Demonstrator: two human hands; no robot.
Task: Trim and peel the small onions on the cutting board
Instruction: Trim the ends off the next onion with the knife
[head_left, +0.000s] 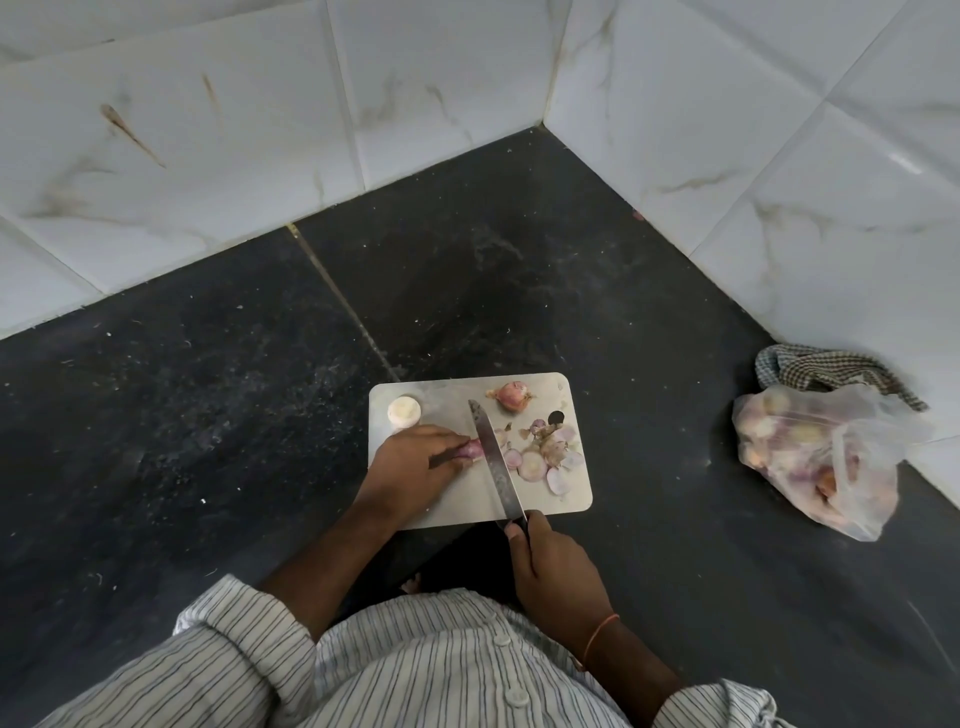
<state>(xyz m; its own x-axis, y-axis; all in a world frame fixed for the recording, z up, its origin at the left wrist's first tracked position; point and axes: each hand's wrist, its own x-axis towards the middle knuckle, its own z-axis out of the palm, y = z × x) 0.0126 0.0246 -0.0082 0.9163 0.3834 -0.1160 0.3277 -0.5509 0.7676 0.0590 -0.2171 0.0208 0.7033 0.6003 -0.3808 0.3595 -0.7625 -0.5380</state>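
Head view, frame centre: left hand (415, 457) pinned a small, slippery onion (471, 448); right hand (540, 551) clenched the knife (496, 462) handle.

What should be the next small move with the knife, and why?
Probably press the knife down to trim the onion: the blade lies across its exposed end, the left hand pins it to the cutting board, and the right hand grips the handle.

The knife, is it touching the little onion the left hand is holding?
Touching. In the head view the knife blade lies across the tip of the small onion that the left hand pins on the cutting board.
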